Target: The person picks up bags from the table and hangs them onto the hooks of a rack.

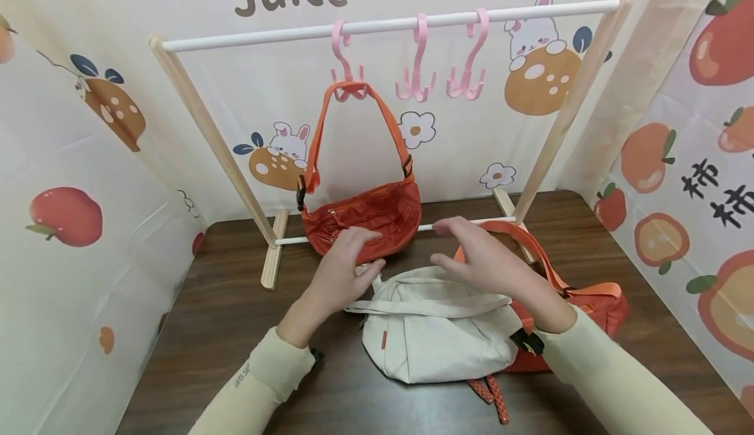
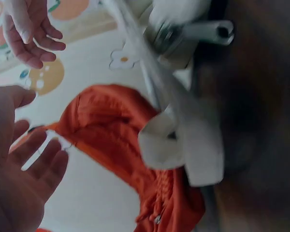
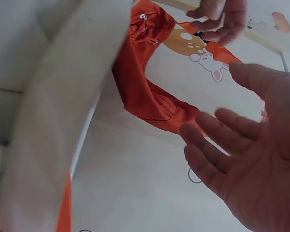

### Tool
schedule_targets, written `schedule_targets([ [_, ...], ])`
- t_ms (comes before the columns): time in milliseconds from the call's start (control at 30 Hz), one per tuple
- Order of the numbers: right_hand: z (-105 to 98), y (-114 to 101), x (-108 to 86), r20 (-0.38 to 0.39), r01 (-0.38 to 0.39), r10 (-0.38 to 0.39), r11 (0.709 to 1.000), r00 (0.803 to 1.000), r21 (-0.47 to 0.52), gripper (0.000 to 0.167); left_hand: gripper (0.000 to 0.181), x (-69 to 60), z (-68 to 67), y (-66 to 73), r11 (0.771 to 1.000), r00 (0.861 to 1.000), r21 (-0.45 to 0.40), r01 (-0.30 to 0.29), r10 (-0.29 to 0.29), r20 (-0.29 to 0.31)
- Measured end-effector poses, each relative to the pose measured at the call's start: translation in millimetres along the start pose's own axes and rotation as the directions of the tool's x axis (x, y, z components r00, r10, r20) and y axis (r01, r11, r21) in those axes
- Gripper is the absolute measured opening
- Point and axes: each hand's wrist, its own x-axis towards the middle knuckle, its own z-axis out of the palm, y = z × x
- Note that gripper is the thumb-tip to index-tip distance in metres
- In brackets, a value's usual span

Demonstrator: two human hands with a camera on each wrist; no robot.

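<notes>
A red bag (image 1: 365,222) hangs by its orange strap from the leftmost pink hook (image 1: 347,62) on the white rod. Below it, a cream bag (image 1: 436,337) lies on the table, partly over a second red bag (image 1: 612,311). My left hand (image 1: 341,275) hovers with relaxed fingers between the hanging bag and the cream bag's left end. Above the cream bag's right part is my right hand (image 1: 485,258), fingers relaxed and holding nothing. In the left wrist view the left hand (image 2: 26,164) is empty; the right wrist view shows the right hand (image 3: 251,145) empty too.
Two more pink hooks (image 1: 417,62) hang to the right on the rod (image 1: 389,25). Wooden legs (image 1: 203,127) support the rack at each side. Printed fabric walls stand behind and beside the brown table (image 1: 206,330).
</notes>
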Motion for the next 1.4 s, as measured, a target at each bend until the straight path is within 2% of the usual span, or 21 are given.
schedule_targets([
  [100, 4.5, 4.8, -7.9, 0.045, 0.042, -0.04, 0.998, 0.998, -0.035, 0.053, 0.043, -6.7, 8.9, 5.7, 1.0, 0.995, -0.026, -0.005, 0.008, 0.103],
  [200, 8.2, 8.0, -15.5, 0.088, 0.093, -0.086, 0.993, 0.992, -0.07, 0.048, 0.043, -12.4, 16.5, 10.7, 0.999, 0.979, -0.047, 0.003, 0.006, 0.202],
  [300, 11.5, 10.8, -23.1, 0.127, 0.131, -0.117, 0.986, 0.985, -0.1, 0.045, 0.048, -16.4, 22.7, 15.6, 0.998, 0.955, -0.054, 0.022, -0.005, 0.295],
  [433, 16.8, 13.7, -33.1, 0.16, 0.145, -0.12, 0.978, 0.98, -0.152, 0.043, 0.052, -21.1, 31.7, 19.8, 0.999, 0.916, -0.025, 0.039, -0.026, 0.401],
  [533, 22.0, 15.7, -39.3, 0.182, 0.163, -0.129, 0.969, 0.975, -0.186, 0.042, 0.053, -23.6, 37.3, 22.2, 0.999, 0.889, 0.005, 0.049, -0.046, 0.455],
  [633, 27.9, 18.7, -44.0, 0.199, 0.193, -0.151, 0.957, 0.968, -0.214, 0.041, 0.052, -24.7, 40.7, 24.2, 0.998, 0.874, 0.029, 0.054, -0.061, 0.483],
  [833, 36.6, 19.7, -50.4, 0.234, 0.204, -0.144, 0.944, 0.962, -0.258, 0.04, 0.045, -26.7, 47.0, 23.9, 0.996, 0.863, 0.087, 0.037, -0.076, 0.5],
  [1067, 42.7, 19.1, -54.2, 0.253, 0.194, -0.12, 0.935, 0.96, -0.295, 0.04, 0.039, -31.3, 53.5, 24.4, 0.991, 0.84, 0.115, 0.065, -0.117, 0.53],
  [1167, 44.5, 20.0, -55.2, 0.25, 0.191, -0.115, 0.934, 0.961, -0.302, 0.035, 0.035, -31.5, 54.5, 24.7, 0.992, 0.842, 0.099, 0.079, -0.12, 0.525],
  [1267, 44.4, 21.1, -55.5, 0.224, 0.213, -0.15, 0.934, 0.963, -0.287, 0.031, 0.028, -31.9, 55.1, 23.7, 0.994, 0.85, 0.071, 0.087, -0.112, 0.514],
  [1400, 41.3, 21.4, -55.4, 0.183, 0.217, -0.175, 0.945, 0.967, -0.245, 0.033, 0.021, -32.4, 51.6, 24.0, 0.992, 0.856, 0.02, 0.127, -0.12, 0.503],
])
